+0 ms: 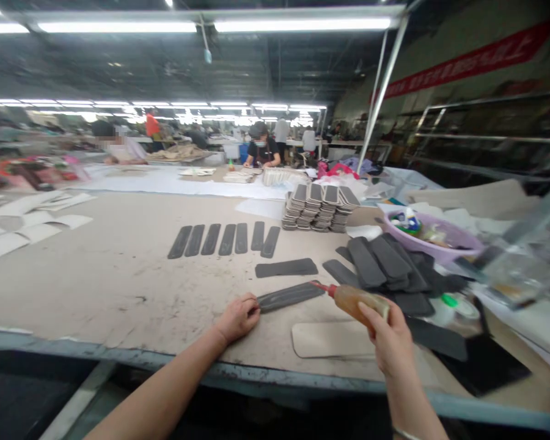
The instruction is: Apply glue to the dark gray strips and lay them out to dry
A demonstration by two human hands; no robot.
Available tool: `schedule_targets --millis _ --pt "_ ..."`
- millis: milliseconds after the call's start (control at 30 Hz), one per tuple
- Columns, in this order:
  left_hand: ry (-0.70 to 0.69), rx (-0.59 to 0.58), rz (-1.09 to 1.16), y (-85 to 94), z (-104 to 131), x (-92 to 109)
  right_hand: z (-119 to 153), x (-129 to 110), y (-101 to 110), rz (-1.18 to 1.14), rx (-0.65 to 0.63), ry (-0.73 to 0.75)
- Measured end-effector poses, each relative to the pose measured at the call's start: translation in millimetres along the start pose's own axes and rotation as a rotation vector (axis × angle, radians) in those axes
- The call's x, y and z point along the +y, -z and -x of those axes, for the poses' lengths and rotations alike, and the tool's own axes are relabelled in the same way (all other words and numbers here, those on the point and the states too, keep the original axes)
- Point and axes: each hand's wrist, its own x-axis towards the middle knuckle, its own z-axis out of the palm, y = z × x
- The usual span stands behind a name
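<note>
My left hand point(239, 318) is closed on the left end of a long dark grey strip point(291, 297), which bears shiny streaks along its face. In my right hand point(388, 335) is a squeeze bottle point(355, 302) of amber liquid, tilted left with its red nozzle tip at the strip's right end. Just beyond lies another dark strip point(286, 267). A pale strip point(330, 340) rests flat near the table edge, partly behind the right hand. Farther back, several dark pieces point(211, 239) stand in a row, some with streaks on them.
Stacked pieces point(321, 208) rise at the back, right of the row. A loose pile of dark strips point(385, 263) and a purple basin point(440, 253) are at the right. White pieces point(32, 220) lie far left. A co-worker point(262, 146) sits across the table.
</note>
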Motion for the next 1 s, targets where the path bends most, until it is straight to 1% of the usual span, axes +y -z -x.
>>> schedule_targets --millis 67,100,133,167,200,233,300,333,400,467,500,533,567,600,633,667,700,767,900,1000 --pt "0.038 0.085 0.018 7.1 1 -2 -2 -1 -2 -0.127 -0.004 -0.052" --pt "0.056 0.121 0.018 14.4 0 -4 -4 -2 -3 -0.172 -0.009 -0.071" --pt "0.078 0.154 0.010 25.2 0 -7 -5 -2 -2 -0.212 -0.004 -0.081" --pt "0.104 0.182 -0.009 40.0 -1 -11 -5 -2 -2 -0.241 -0.001 -0.088" --pt "0.138 0.207 -0.039 58.9 -2 -17 -5 -2 -1 -0.262 0.004 -0.093" --pt "0.186 0.232 -0.085 82.0 -4 -25 -5 -2 -1 -0.281 0.007 -0.095" --pt "0.319 0.280 -0.217 137.9 -10 -47 -5 -1 -1 -0.317 0.004 -0.100" --pt "0.424 0.302 -0.298 169.0 -13 -60 -4 0 -2 -0.333 -0.001 -0.107" --pt "0.665 0.306 -0.440 231.7 -20 -88 -3 1 -5 -0.355 -0.011 -0.124" --pt "0.880 0.323 -0.557 286.8 -21 -112 -2 2 -10 -0.355 -0.021 -0.145" --pt "0.948 0.353 -0.620 308.7 -20 -122 -1 2 -12 -0.349 -0.025 -0.155" --pt "0.989 0.368 -0.678 325.5 -16 -131 0 2 -14 -0.341 -0.026 -0.163" --pt "1.021 0.371 -0.727 336.9 -12 -139 0 2 -16 -0.332 -0.026 -0.171" --pt "1.041 0.362 -0.764 342.8 -6 -147 1 3 -17 -0.322 -0.027 -0.178" --pt "1.059 0.345 -0.786 343.4 1 -154 1 4 -18 -0.311 -0.027 -0.185" --pt "1.078 0.325 -0.795 339.4 8 -161 0 5 -19 -0.299 -0.030 -0.196" --pt "1.093 0.304 -0.792 331.5 14 -169 -1 8 -20 -0.288 -0.035 -0.208" --pt "1.116 0.276 -0.771 307.8 27 -184 -3 13 -20 -0.265 -0.048 -0.229" --pt "1.169 0.172 -0.671 252.3 43 -212 -9 26 -20 -0.212 -0.065 -0.241" --pt "1.180 0.124 -0.626 219.9 49 -227 -13 33 -20 -0.167 -0.006 -0.247"
